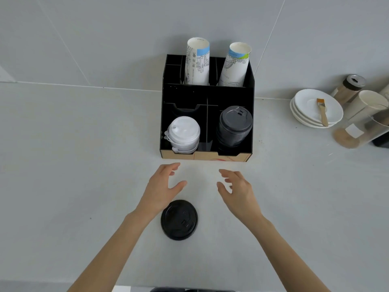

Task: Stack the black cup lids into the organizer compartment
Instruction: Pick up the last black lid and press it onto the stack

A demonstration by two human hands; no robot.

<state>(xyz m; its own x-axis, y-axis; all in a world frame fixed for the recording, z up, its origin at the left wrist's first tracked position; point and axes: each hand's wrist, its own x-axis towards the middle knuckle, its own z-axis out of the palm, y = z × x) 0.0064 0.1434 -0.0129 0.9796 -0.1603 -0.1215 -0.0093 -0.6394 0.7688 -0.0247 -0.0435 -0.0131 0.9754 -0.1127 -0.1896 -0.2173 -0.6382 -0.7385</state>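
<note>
Left hand (162, 187): fingers spread and gently curled, thumb apart from the rest, nothing held. It hovers over the grey counter (73, 165), palm turned inward toward the other hand. Whether the heel of the hand touches the surface cannot be told.

Right hand (237, 191): likewise spread, fingers loosely bent, empty, palm facing the left hand. A bare gap of counter lies between the two hands.

Loose black lid (179, 219): lies flat on the counter, domed side up, round, so no long axis to record. Raised moulding on the top is visible; its direction is too dark to read. It sits just beside the left wrist, on the inner side, nearer the person than both palms, and well apart from the right hand.

Organizer (207, 157): black, with a pale front edge, standing against the wall beyond the fingertips. Front right compartment holds a stack of black lids (234, 127), leaning a little to the right. Front left compartment holds a stack of white lids (184, 132). Two printed paper cup stacks (197, 62) stand in the rear compartments.

Far right of the counter: a pile of white saucers (311, 118) with a small brush (322, 111) on top.
</note>
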